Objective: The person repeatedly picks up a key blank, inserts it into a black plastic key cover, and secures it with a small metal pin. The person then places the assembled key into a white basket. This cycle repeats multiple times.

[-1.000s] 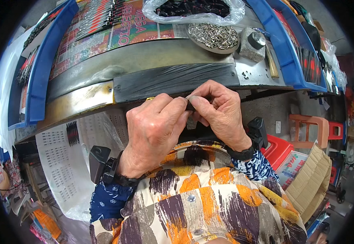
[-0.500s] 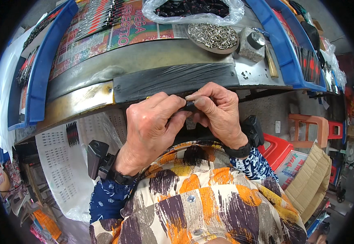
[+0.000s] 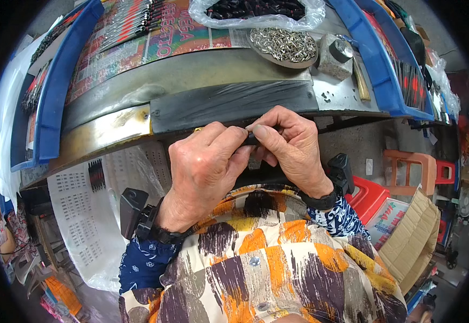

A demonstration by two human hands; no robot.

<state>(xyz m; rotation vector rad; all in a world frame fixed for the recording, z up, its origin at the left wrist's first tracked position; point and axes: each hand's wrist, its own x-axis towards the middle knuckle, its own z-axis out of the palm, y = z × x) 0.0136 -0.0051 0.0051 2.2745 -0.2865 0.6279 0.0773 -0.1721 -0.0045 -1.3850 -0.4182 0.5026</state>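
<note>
Just in front of the bench's near edge, my two hands meet at a small dark piece (image 3: 250, 140). Fingers and thumb of my left hand (image 3: 205, 167) are closed on its left end. From the other side my right hand (image 3: 291, 153) pinches it between thumb and forefinger. Most of the piece is covered by fingertips, so its exact kind cannot be made out. Beyond the hands lies a black-covered strip of the bench (image 3: 234, 102). A round dish (image 3: 293, 65) farther back is heaped with small shiny metal pieces (image 3: 283, 44).
A clear plastic bag (image 3: 261, 22) of dark parts stands at the back. Rows of thin red-and-black items (image 3: 132, 21) lie back left. Blue trays (image 3: 51, 91) flank the bench. Right of the dish are a stone block (image 3: 335, 64) and a wooden handle (image 3: 361, 83). A red stool (image 3: 364, 194) stands right.
Both hands keep their grip on the dark piece; fingers shift slightly, with the right thumb drawn a little up and left over it. The view has moved slightly.
</note>
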